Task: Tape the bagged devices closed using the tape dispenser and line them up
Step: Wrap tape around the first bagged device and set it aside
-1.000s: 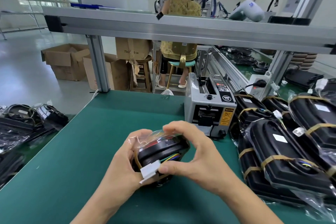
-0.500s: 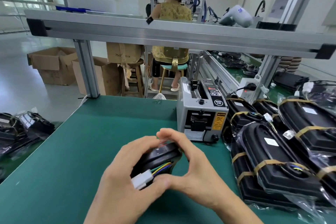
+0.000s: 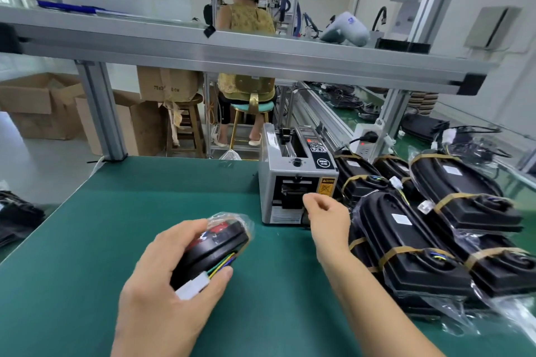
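Gripping a bagged device (image 3: 216, 243), the left hand (image 3: 168, 284) holds it just above the green mat (image 3: 121, 211), fingers curled over the black housing, thumb pressing the white connector (image 3: 193, 288) and its coloured wires against the lower edge. Clear bag plastic bunches loose at the device's top. Right hand (image 3: 326, 216) is apart from the left, reaching at the front of the grey tape dispenser (image 3: 293, 182), fingers curled with tips pinched near the outlet slot; whether tape sits between them I cannot tell. Between the two hands lies a bare strip of mat. Dispenser stands upright toward the mat's far right, well in from the far edge. Just right of it, touching or nearly so, a crowded row of taped bagged devices (image 3: 406, 240) runs along the right side, brown tape bands across each, bag ends spilling toward the near right corner. Left half of the mat shows bare green out to its left edge; beyond that edge, a heap of dark bagged parts (image 3: 17, 220) on a lower surface. Aluminium frame post (image 3: 101, 113) meets the far left corner; a horizontal frame shelf (image 3: 232, 52) spans overhead. Behind: cardboard boxes (image 3: 37, 104), a wooden stool (image 3: 185, 127), a seated person (image 3: 246, 38) facing away, white power strip (image 3: 367, 142), conveyor line (image 3: 327, 113) receding right.
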The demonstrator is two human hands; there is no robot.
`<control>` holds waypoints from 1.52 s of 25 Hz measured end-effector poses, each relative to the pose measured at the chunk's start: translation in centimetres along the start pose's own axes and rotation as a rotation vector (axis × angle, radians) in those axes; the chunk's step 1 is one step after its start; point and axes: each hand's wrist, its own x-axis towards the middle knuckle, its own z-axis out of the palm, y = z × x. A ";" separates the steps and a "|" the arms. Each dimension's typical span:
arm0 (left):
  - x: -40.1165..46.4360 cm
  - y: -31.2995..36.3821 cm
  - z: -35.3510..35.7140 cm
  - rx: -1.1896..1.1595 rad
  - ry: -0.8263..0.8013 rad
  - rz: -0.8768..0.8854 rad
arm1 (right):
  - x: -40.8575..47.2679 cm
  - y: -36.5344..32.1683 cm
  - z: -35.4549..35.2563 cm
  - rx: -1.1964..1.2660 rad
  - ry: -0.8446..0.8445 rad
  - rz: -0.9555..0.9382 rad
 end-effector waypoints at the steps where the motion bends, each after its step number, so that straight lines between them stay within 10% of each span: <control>1: 0.0 0.0 0.2 0.016 0.005 0.015 | 0.9 0.2 0.5 -0.014 0.062 0.046; 19: -0.8 0.5 1.2 0.119 0.039 0.083 | 3.1 -1.3 3.5 0.200 0.166 0.359; 28: -1.0 0.8 1.5 0.148 0.054 0.025 | -9.7 -6.6 -2.4 0.269 -0.790 0.012; 38: -1.6 1.4 1.6 0.139 0.038 0.002 | -10.9 -6.4 -2.4 0.217 -0.778 0.017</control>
